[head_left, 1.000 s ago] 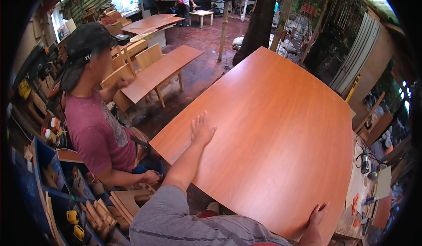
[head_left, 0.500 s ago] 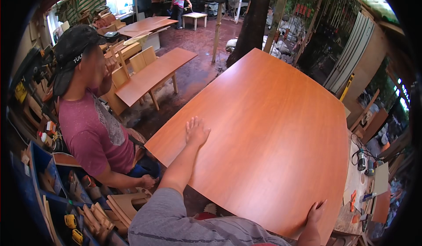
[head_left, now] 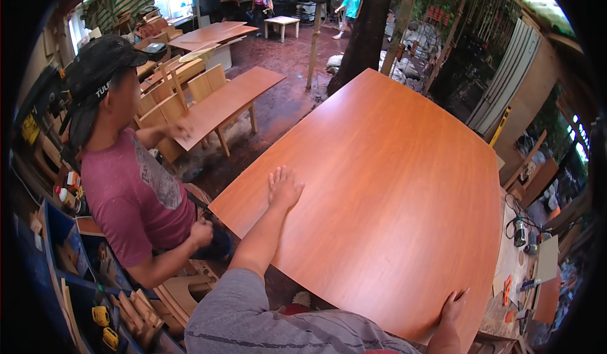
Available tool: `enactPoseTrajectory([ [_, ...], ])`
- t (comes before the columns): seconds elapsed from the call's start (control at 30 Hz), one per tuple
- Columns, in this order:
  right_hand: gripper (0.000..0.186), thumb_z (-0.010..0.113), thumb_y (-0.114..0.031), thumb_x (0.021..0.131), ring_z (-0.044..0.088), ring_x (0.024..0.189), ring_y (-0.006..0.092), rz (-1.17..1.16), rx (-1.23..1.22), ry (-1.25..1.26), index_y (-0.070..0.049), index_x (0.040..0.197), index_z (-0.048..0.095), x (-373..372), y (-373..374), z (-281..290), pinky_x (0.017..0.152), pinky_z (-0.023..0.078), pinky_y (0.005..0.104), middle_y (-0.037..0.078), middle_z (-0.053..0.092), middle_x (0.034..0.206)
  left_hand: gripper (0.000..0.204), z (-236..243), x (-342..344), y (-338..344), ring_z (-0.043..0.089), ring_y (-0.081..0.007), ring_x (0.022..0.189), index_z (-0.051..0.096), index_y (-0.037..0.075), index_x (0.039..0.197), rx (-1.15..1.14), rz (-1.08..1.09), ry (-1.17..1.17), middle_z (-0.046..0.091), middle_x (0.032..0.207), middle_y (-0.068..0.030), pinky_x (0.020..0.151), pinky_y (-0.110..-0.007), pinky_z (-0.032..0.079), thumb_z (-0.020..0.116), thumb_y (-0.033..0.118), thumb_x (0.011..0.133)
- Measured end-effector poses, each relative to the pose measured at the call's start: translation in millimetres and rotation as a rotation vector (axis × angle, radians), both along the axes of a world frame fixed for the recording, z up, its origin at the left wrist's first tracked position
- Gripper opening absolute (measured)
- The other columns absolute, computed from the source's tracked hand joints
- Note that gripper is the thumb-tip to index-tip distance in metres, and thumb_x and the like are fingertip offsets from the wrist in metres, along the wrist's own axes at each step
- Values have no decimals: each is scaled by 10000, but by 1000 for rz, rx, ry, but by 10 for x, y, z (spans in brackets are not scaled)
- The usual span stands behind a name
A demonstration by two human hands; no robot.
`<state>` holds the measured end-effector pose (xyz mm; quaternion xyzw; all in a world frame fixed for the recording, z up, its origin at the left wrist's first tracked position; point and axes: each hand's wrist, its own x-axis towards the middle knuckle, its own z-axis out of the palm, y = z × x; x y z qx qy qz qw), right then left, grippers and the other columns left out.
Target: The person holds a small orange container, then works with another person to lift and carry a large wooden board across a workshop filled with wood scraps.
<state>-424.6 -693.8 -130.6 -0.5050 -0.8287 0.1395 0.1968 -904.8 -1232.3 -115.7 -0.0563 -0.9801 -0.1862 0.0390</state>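
Note:
A large reddish-brown wooden panel (head_left: 386, 189) with a smooth sheen lies flat in front of me, filling the middle of the view. My left hand (head_left: 286, 188) rests palm down on its left part, fingers spread. Close to the panel's near right edge, my right hand (head_left: 453, 307) lies on the surface with its fingers stretched out. Neither hand holds anything.
A co-worker in a maroon shirt (head_left: 136, 196) stands at the left, beside the panel's corner. Blue bins (head_left: 69, 253) with wood pieces sit lower left. A workbench (head_left: 506, 272) with drills and cables adjoins the right edge. A narrower table (head_left: 234, 101) and a tree trunk (head_left: 363, 38) stand beyond.
The co-worker's raised hand has dropped from the face toward the narrow table, and the other hand has risen to the waist. A person in teal has appeared at the back. My hands stay put.

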Motion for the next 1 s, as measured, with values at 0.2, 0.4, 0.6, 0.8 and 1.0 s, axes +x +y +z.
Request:
enactPoseTrajectory([
  [0.2,637,516,-256,935,378,1344,336,0,16,-7,-66,1485,257,33,45,-71,1105,312,397,185,366,1479,633,-34,-9,-10,154,-276,1456,389,145,1441,-16,9,24,249,1550,-137,1180,-449,62,492,472,910],
  [0.4,633,515,-257,936,376,1342,343,17,31,-6,-63,1482,261,9,-50,-2,1106,310,405,189,373,1473,629,-10,26,-45,154,-277,1456,390,145,1441,-19,13,10,250,1550,-138,1180,-449,66,497,466,910],
  [0.6,632,521,-267,934,385,1335,349,9,59,7,-58,1476,272,31,-20,-29,1104,311,414,198,396,1455,618,21,-6,7,151,-285,1457,382,143,1440,-51,-5,-7,242,1552,-141,1182,-451,64,498,454,919],
  [0.8,642,535,-291,926,374,1341,363,5,74,-23,-54,1468,286,-2,13,-35,1107,305,432,218,396,1448,627,47,3,-13,154,-264,1458,365,155,1451,-66,-1,-5,242,1556,-116,1183,-449,68,488,465,921],
  [1.0,642,542,-296,923,363,1344,383,-10,36,4,-53,1464,295,39,-18,-4,1111,299,444,228,399,1442,659,72,20,44,130,-260,1463,337,150,1472,-85,4,-52,211,1566,-122,1182,-450,67,465,491,922],
])
